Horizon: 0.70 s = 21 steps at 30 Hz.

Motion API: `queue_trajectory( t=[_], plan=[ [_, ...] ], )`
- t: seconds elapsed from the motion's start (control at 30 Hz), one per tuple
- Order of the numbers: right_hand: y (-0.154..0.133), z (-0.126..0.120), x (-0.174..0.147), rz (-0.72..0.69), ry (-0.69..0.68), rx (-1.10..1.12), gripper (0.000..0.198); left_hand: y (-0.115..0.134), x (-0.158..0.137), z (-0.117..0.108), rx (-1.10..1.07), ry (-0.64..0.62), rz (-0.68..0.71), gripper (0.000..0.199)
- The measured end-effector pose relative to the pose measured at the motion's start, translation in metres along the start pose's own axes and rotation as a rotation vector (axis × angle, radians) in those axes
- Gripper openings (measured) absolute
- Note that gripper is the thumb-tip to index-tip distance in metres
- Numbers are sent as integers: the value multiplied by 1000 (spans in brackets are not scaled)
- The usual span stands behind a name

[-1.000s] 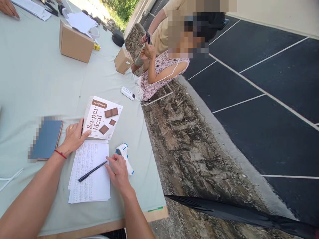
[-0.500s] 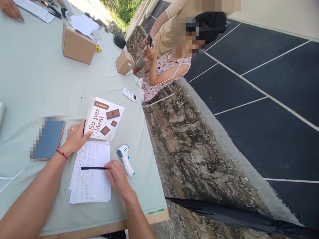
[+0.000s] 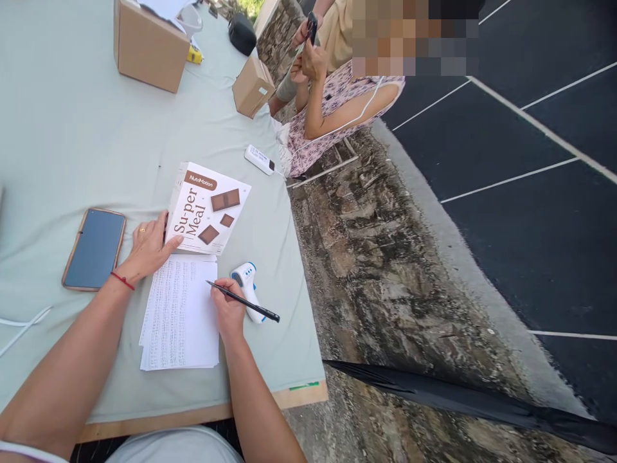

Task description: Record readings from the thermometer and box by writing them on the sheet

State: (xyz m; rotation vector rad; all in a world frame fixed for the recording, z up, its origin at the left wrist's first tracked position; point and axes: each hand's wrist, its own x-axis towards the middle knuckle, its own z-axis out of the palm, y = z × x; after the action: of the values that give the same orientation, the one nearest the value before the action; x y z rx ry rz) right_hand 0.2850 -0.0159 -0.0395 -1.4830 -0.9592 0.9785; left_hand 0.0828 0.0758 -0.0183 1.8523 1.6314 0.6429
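Note:
A white Su-per Meal box (image 3: 205, 209) with brown bar pictures rests at the top end of a stack of written paper sheets (image 3: 180, 315). My left hand (image 3: 150, 244) grips the box's lower left edge, thumb on the front and fingers along the side. Between the fingers of my right hand (image 3: 228, 307) is a black pen (image 3: 250, 303), its tip pointing left over the right part of the top sheet. Columns of small handwriting fill the sheet's left and middle. Just behind the right hand lies a white and blue infrared thermometer (image 3: 247, 283), partly covered by the pen.
A phone (image 3: 94, 249) lies left of my left hand, with a white cable (image 3: 26, 328) nearer me. Farther off are a white device (image 3: 259, 159), two cardboard boxes (image 3: 150, 54) and a black case (image 3: 242, 34). A seated person (image 3: 332, 122) is beyond the table's right edge.
My right hand has turned the pen from lying level across the sheet to a writing hold, tip at left. The view has shifted downward; my left hand stays on the box.

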Motion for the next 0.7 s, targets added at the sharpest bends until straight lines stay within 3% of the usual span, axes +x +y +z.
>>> queue_trajectory(
  t=[0.37,0.7],
  plan=[
    [20,19,1,-143,-3,-113,16,1,-2,-1,-11,19,33,74],
    [19,21,0,-156,-69,-165,16,4,-2,-1,-4,28,36,72]
  ],
)
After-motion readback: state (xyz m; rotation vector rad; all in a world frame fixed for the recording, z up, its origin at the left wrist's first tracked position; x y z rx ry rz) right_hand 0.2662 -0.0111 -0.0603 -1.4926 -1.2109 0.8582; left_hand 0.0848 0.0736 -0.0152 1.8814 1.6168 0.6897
